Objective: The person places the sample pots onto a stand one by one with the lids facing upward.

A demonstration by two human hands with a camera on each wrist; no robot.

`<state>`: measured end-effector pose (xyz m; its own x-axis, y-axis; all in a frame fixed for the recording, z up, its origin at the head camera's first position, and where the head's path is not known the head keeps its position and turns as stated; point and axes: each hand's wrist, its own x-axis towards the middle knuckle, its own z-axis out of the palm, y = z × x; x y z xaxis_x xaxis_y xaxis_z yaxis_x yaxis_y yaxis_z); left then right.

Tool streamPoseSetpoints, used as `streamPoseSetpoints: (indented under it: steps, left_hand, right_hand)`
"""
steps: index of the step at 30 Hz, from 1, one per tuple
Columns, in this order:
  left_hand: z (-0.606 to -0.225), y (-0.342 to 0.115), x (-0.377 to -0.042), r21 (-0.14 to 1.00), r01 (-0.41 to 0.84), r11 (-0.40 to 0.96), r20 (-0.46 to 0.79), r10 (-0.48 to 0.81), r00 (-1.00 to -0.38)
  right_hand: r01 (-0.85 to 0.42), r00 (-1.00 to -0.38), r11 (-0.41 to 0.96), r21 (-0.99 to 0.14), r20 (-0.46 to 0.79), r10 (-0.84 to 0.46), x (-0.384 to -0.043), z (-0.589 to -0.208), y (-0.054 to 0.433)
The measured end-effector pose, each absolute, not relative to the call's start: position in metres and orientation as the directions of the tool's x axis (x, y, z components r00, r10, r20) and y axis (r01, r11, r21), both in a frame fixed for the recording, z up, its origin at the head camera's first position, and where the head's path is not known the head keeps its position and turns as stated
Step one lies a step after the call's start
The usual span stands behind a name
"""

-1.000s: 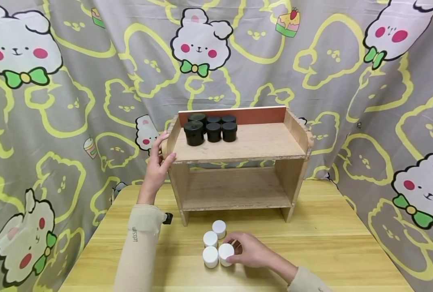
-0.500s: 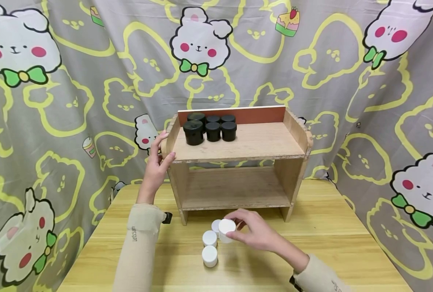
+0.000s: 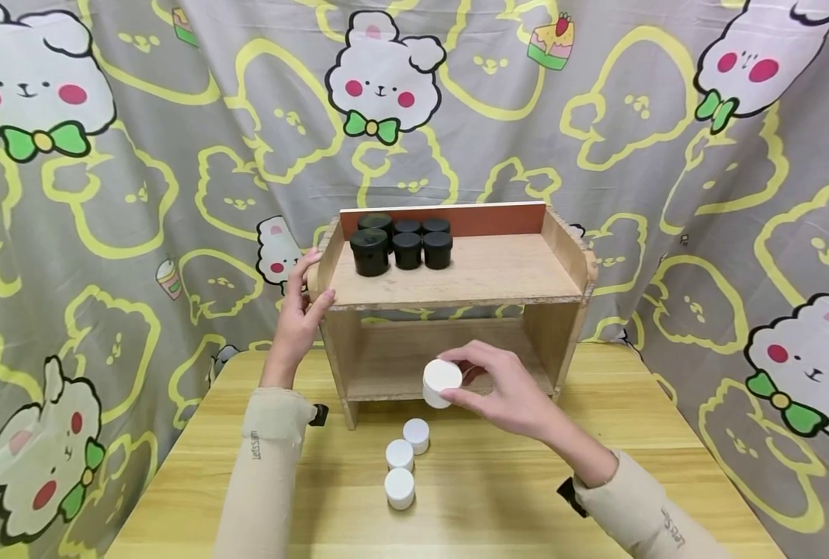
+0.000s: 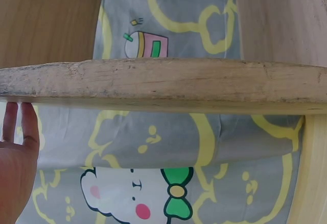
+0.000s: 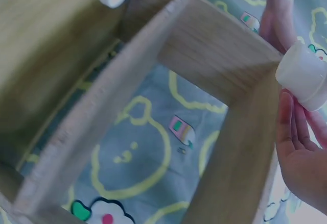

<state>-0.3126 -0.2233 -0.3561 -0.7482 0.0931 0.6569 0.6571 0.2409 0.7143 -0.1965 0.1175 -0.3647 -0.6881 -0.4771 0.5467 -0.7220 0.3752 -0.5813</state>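
Note:
My right hand (image 3: 508, 388) pinches a small white lidded jar (image 3: 441, 383) between thumb and fingers. It holds the jar in the air before the lower board of a two-tier wooden shelf (image 3: 456, 283). In the right wrist view, that jar (image 5: 304, 76) shows beside the shelf's frame. My left hand (image 3: 299, 314) grips the shelf's left side panel, thumb at the front edge and fingers on the outside. Three more white jars (image 3: 400, 488) stand on the table, close together. The left wrist view catches only some fingers (image 4: 29, 124) against a wooden edge.
Several black lidded jars (image 3: 370, 252) stand in two rows at the left of the upper board. The shelf stands on a light wood table (image 3: 617, 466). A grey patterned curtain (image 3: 498, 140) hangs behind and on both sides.
My right hand has lifted one white jar from the group on the table and carried it up and forward to the shelf's front. My left hand stays on the side panel.

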Motion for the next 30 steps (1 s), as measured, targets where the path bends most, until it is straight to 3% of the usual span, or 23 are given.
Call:
streamPoseSetpoints:
  steps: [14, 30]
  left_hand:
    - [-0.356, -0.224, -0.313, 0.719, 0.654, 0.234, 0.653, 0.093, -0.751]
    - [-0.355, -0.222, -0.313, 0.722, 0.650, 0.236, 0.649, 0.097, -0.755]
  right_hand:
    - [-0.748, -0.664, 0.408, -0.524, 0.603, -0.442, -0.215, -0.313, 0.115]
    - [-0.655, -0.749, 0.462, -0.598, 0.592, -0.295, -0.257, -0.267, 0.130]
